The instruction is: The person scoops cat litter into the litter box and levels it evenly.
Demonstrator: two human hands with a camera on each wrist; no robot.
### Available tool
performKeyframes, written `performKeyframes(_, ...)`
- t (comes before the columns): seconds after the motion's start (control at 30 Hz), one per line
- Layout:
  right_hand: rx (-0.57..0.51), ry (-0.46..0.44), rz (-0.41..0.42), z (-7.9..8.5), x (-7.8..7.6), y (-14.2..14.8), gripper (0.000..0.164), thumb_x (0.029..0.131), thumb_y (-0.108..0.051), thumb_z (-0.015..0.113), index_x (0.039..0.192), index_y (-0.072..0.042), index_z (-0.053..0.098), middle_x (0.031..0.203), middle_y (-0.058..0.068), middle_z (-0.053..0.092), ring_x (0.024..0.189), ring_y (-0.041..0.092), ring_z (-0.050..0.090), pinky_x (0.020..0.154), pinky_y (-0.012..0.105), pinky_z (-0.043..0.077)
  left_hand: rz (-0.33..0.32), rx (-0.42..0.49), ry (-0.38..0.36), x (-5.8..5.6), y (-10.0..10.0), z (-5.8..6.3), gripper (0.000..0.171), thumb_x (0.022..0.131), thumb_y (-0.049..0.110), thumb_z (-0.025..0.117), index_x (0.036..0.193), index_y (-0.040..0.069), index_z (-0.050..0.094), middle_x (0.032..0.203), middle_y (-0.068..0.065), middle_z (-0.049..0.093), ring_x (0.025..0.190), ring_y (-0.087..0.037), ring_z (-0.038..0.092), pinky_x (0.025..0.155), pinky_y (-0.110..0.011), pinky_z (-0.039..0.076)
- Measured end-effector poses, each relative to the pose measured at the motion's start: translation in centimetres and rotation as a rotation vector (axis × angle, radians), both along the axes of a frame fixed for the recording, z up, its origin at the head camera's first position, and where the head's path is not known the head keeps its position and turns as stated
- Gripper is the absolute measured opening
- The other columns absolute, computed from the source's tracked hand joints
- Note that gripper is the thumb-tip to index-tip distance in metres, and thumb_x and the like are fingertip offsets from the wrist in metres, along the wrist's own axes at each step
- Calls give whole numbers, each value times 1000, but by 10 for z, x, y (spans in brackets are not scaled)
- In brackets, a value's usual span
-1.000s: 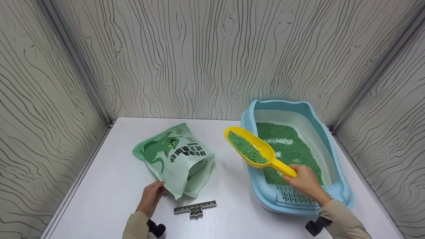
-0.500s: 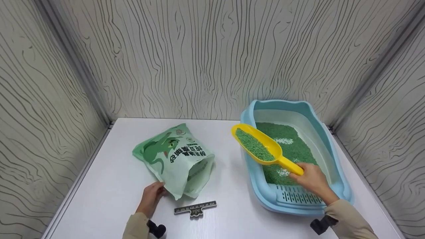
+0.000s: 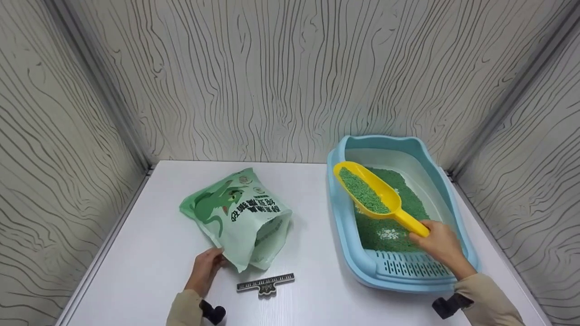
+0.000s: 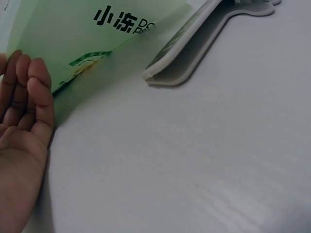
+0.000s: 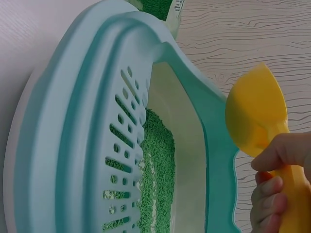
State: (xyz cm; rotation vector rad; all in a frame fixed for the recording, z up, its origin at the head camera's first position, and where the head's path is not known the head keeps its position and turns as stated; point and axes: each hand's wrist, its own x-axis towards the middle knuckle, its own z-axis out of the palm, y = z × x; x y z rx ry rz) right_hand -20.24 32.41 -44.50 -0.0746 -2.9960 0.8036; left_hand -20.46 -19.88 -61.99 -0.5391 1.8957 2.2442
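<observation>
Could spill green pellets (image 3: 364,192) onto the bench (image 3: 308,290) by rolling the wrist too near the left rim of the blue tray (image 3: 343,226). Holding the yellow scoop (image 3: 385,192) bowl-up above it with the right hand (image 3: 438,242), fingers (image 5: 273,204) wrapped round the handle, aimed forward and left. Touching the near edge of the bag (image 3: 235,217) with the left hand (image 3: 206,267), held low; cannot tell whether pinching.

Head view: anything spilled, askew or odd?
No spill or damage shows. One uneven spot: a pale patch breaks the green pellets in the litter tray, near its slotted end. The bag lies down with its mouth gaping, the clip loose beside it on the table, so it might spill if nudged.
</observation>
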Motion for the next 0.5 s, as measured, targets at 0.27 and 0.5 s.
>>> performKeyframes(0.27, 23, -6, -21, 0, 3, 13, 35, 81, -14, 64, 104, 11, 61, 78, 16, 62, 62, 17, 48, 53, 27, 38, -11, -4, -1, 2, -1, 0, 35, 95, 27, 56, 116, -1, 62, 92, 3, 63, 88, -11, 59, 79, -21, 51)
performKeyframes(0.5, 51, -19, -31, 3, 6, 20, 37, 82, -16, 64, 106, 12, 60, 79, 17, 62, 64, 19, 49, 56, 28, 38, -11, -6, 4, 1, 0, 1, 33, 95, 25, 55, 115, -1, 62, 92, 3, 63, 88, -11, 59, 79, -22, 51)
